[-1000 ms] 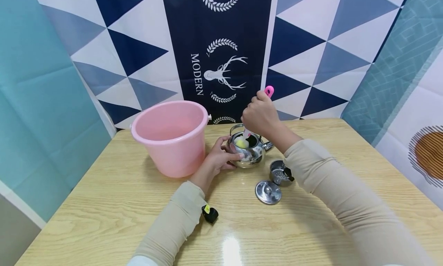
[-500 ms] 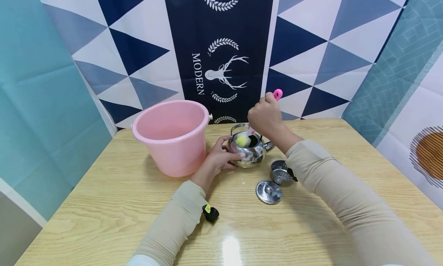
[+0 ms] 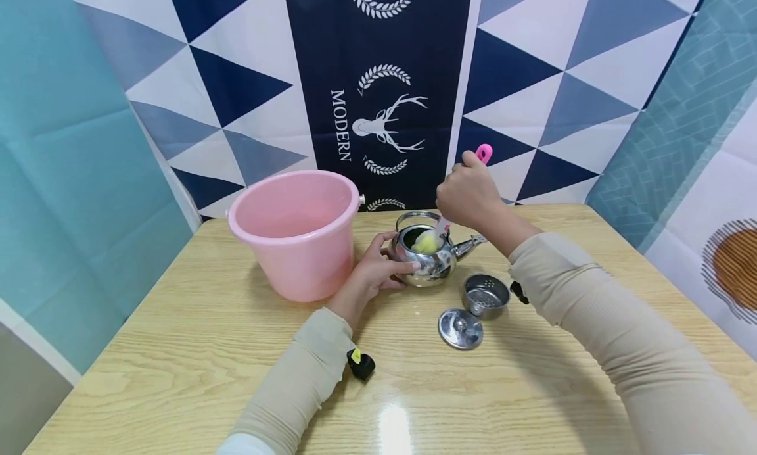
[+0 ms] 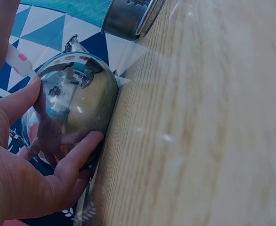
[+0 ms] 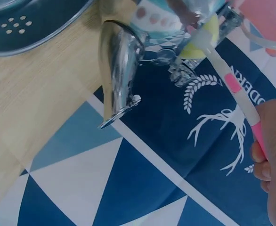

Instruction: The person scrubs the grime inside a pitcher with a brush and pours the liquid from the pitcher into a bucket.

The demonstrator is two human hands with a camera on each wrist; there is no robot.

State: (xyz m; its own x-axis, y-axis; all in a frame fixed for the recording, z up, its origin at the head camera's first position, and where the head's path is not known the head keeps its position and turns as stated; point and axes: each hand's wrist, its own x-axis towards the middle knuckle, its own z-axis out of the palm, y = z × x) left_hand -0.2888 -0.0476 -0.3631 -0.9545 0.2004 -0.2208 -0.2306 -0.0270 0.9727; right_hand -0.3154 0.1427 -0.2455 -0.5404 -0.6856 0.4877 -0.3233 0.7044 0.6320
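Note:
My left hand [image 3: 378, 264] grips the left side of a shiny steel teapot [image 3: 434, 271] standing lidless on the table. In the left wrist view the thumb lies near the teapot's rim and the other fingers [image 4: 79, 153] curve along its body. Above the spout side, my right hand [image 3: 470, 192] is wrapped round the pink and white handle of a sponge brush [image 3: 483, 154]. The yellow sponge head [image 3: 426, 242] sits in the teapot's opening, its lower part hidden. The right wrist view shows the brush handle [image 5: 241, 101] slanting toward the pot, beside the spout [image 5: 117, 70].
A pink bucket [image 3: 296, 264] stands left of the teapot. In front and to the right are a perforated steel strainer [image 3: 486, 296] and a round lid [image 3: 460, 329], touching or nearly so. A patterned cloth [image 3: 384, 60] hangs behind the wooden table [image 3: 177, 376].
My right hand has moved right with the brush, and the sponge head has shifted to the right side of the opening. The spout and strainer show more fully. My left hand stays on the teapot.

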